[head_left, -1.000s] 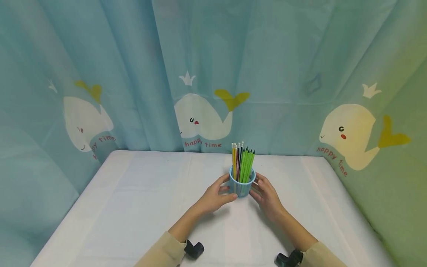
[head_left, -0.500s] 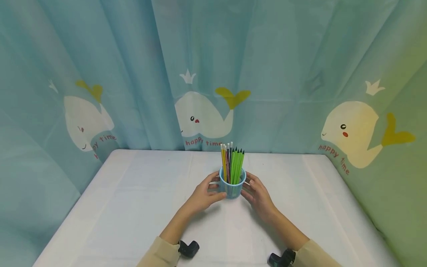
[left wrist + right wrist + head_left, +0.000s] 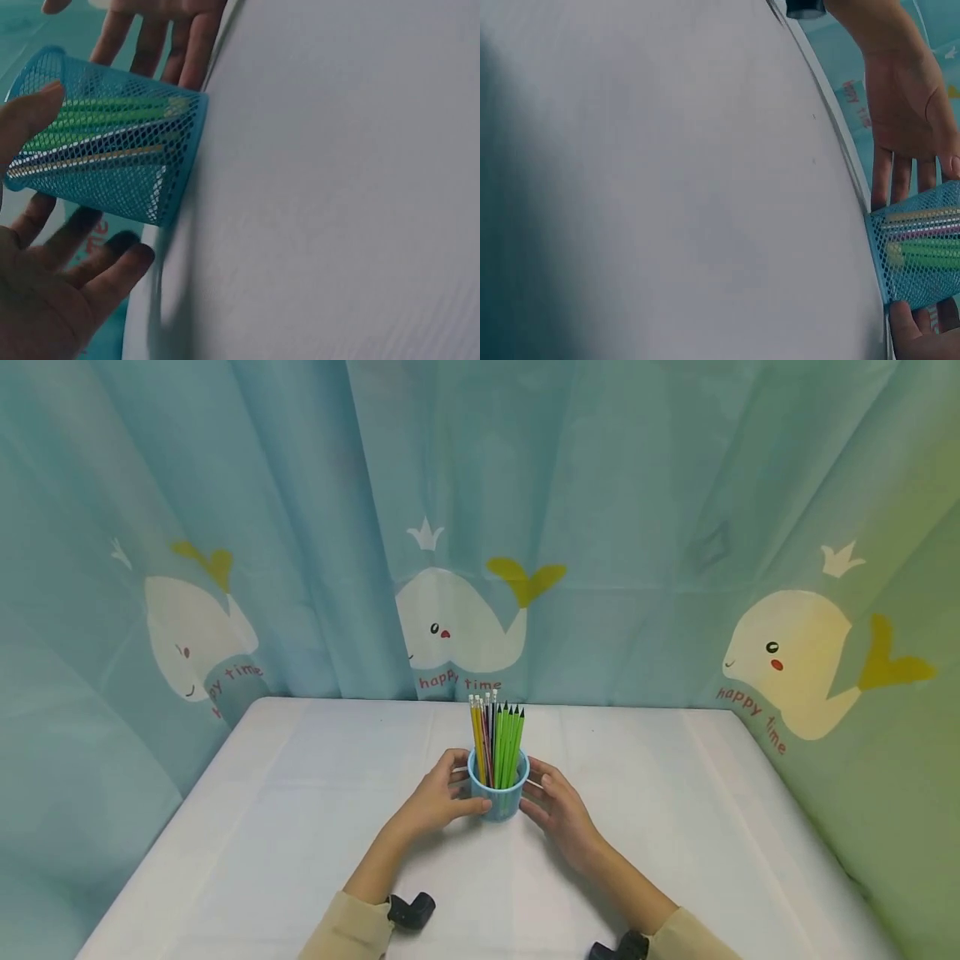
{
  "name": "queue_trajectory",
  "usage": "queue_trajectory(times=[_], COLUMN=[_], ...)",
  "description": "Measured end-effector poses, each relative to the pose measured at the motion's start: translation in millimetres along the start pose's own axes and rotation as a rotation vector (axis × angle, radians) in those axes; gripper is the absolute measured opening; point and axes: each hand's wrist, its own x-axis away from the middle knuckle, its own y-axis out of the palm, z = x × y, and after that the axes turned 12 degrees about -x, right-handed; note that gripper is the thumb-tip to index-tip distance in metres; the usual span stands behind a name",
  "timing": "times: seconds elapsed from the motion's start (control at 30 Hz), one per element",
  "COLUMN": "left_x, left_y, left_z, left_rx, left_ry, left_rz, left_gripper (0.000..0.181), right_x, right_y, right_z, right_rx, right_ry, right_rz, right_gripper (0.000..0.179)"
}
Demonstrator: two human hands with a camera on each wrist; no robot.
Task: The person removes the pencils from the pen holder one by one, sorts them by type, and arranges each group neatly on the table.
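Observation:
A light blue mesh pencil cup (image 3: pixel 501 803) stands upright between the two hands. It holds several green pencils (image 3: pixel 510 747) with dark points up, and several yellow and dark ones (image 3: pixel 481 743) with white ends up. My left hand (image 3: pixel 431 802) holds the cup from the left, thumb at its front and fingers around the side. From the right, my right hand (image 3: pixel 564 817) rests its outstretched fingertips against the mesh. In the left wrist view those right fingers (image 3: pixel 178 45) lie nearly straight. Whether the base touches the table is hard to tell.
A white-covered table (image 3: pixel 675 827) spreads under both arms. Behind and beside it hangs a blue-green curtain (image 3: pixel 630 635) printed with whales. Each wrist carries a black camera mount, such as the left one (image 3: pixel 412 912).
Both hands and the pencil cup have moved together to the left, and slightly toward me. Their hold around the cup looks the same.

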Motion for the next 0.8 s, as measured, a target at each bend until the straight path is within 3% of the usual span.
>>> queue_trajectory(times=[0.17, 0.27, 0.4, 0.53, 0.8], left_x=[1.9, 4.7, 5.2, 5.2, 7.9], left_y=[-9.2, -11.5, -9.4, -7.9, -5.2], left_z=[-1.4, -2.7, -4.6, -4.7, -1.7], left_rx=[0.034, 0.013, -0.04, -0.053, -0.029], left_ry=[0.005, 0.025, 0.043, 0.036, 0.054], left_rz=[-0.004, -0.039, -0.072, -0.059, -0.031], left_gripper=[0.079, 0.085, 0.091, 0.09, 0.087], right_x=[-1.1, -2.0, -7.1, -18.3, -39.0], right_y=[5, 6, 9, 17, 33], right_z=[3, 3, 0, -8, -15], right_rx=[-0.002, 0.015, 0.075, 0.176, 0.446], right_ry=[0.019, 0.038, 0.012, -0.057, -0.156], right_rz=[-0.006, -0.007, 0.082, 0.201, 0.291], right_gripper=[0.055, 0.055, 0.052, 0.045, 0.027])
